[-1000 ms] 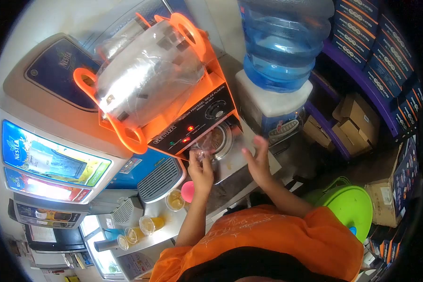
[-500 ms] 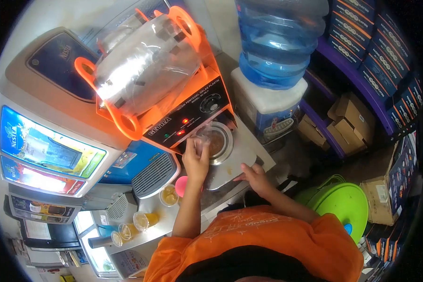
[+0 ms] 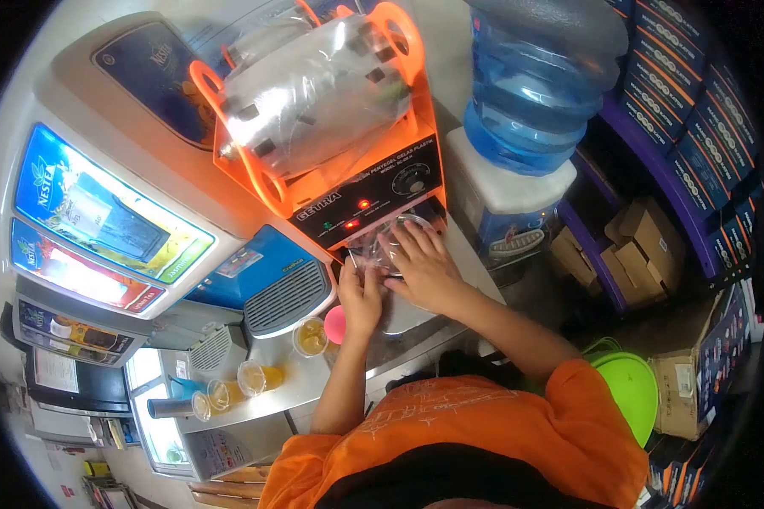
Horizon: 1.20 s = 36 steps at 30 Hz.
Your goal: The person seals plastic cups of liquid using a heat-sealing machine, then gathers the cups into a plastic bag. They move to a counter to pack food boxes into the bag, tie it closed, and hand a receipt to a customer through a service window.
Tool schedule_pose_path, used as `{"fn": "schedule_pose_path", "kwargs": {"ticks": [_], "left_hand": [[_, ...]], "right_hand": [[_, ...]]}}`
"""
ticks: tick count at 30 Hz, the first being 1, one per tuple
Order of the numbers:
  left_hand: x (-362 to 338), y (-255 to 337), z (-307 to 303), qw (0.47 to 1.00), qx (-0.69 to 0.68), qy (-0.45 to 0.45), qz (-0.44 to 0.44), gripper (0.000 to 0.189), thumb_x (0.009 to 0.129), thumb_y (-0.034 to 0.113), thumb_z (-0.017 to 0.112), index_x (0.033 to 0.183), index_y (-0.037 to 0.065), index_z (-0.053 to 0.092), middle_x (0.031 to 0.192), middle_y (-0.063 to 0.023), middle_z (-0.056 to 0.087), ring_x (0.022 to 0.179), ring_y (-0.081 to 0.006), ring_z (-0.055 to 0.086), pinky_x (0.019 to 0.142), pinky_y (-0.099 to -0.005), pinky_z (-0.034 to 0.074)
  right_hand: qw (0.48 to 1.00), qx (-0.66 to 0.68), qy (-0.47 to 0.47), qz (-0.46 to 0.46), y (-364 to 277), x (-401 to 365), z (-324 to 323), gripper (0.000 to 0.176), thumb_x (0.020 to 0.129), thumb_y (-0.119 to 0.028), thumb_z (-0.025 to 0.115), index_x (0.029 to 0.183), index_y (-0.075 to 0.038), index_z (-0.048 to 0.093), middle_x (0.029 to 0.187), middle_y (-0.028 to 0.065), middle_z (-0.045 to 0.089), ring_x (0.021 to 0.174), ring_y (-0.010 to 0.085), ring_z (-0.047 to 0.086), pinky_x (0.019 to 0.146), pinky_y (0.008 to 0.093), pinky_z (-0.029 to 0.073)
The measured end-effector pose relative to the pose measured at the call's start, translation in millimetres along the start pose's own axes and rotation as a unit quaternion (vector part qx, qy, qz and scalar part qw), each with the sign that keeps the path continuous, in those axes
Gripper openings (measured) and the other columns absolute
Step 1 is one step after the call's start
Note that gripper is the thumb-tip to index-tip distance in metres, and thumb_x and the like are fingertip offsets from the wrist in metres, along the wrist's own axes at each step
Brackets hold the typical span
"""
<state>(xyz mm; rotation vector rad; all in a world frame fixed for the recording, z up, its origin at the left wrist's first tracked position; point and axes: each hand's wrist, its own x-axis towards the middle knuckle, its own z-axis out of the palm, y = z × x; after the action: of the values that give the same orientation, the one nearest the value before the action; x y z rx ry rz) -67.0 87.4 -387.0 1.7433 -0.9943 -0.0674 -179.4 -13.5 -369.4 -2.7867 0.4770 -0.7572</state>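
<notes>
An orange cup sealing machine [image 3: 369,191] with a black control panel and lit red lights stands in front of me, a roll of clear film [image 3: 314,93] on its top. My left hand [image 3: 361,297] pinches clear plastic film [image 3: 367,252] at the front of the machine, below the panel. Beside it, my right hand [image 3: 423,267] lies with its fingers spread over the round metal cup holder, which it largely hides. A pink round object [image 3: 335,324] is next to my left wrist.
Cups of yellow-orange drink [image 3: 259,378] stand on the counter at lower left. Drink dispensers [image 3: 119,204] are at left. A water bottle [image 3: 530,93] on its white dispenser, purple shelves [image 3: 654,161] with boxes, and a green lidded bin [image 3: 628,390] are at right.
My right hand has moved up and left from the counter's edge onto the cup holder. My left hand stays at the film. The view has shifted slightly.
</notes>
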Motion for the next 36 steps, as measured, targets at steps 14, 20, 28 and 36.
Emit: {"fn": "schedule_pose_path", "kwargs": {"ticks": [14, 20, 28, 36], "left_hand": [[27.2, -7.8, 0.6, 0.996, 0.044, 0.044, 0.059, 0.008, 0.092, 0.009, 0.050, 0.088, 0.002, 0.050, 0.077, -0.0078, 0.059, 0.062, -0.0132, 0.051, 0.059, -0.0280, 0.042], [20.6, 5.7, -24.1, 0.992, -0.043, -0.003, -0.117, 0.016, 0.080, 0.006, 0.064, 0.088, 0.003, 0.051, 0.073, -0.0081, 0.058, 0.060, -0.0151, 0.052, 0.059, -0.0267, 0.042], [32.7, 37.6, -55.9, 0.924, 0.275, 0.101, 0.247, 0.019, 0.074, 0.003, 0.070, 0.085, 0.002, 0.055, 0.088, -0.0119, 0.054, 0.073, -0.0188, 0.054, 0.058, -0.0302, 0.041], [-15.1, 72.3, -45.4, 0.983, -0.058, -0.173, -0.016, 0.012, 0.086, 0.007, 0.059, 0.078, -0.001, 0.058, 0.069, -0.0093, 0.058, 0.058, -0.0134, 0.057, 0.053, -0.0255, 0.043]], "right_hand": [[0.998, -0.007, -0.053, -0.014, 9.5, 0.4, 9.9, 0.088, 0.077, -0.049, 0.061, 0.140, 0.000, 0.024, 0.142, 0.0162, 0.034, 0.134, 0.0283, 0.027, 0.111, 0.0468, 0.010], [0.998, 0.055, 0.038, 0.021, 6.7, -4.7, 0.9, 0.080, 0.069, -0.040, 0.071, 0.132, -0.001, 0.039, 0.139, 0.0140, 0.035, 0.132, 0.0311, 0.028, 0.110, 0.0472, 0.016], [0.984, 0.158, 0.077, -0.030, -8.0, -1.1, -6.5, 0.022, 0.072, -0.017, 0.068, 0.089, -0.008, 0.058, 0.104, 0.0068, 0.055, 0.100, 0.0278, 0.049, 0.086, 0.0408, 0.036], [0.851, 0.349, 0.265, 0.290, 59.9, -53.8, 22.8, 0.027, 0.086, -0.028, 0.058, 0.101, -0.006, 0.056, 0.103, 0.0096, 0.057, 0.096, 0.0252, 0.054, 0.086, 0.0401, 0.040]]}}
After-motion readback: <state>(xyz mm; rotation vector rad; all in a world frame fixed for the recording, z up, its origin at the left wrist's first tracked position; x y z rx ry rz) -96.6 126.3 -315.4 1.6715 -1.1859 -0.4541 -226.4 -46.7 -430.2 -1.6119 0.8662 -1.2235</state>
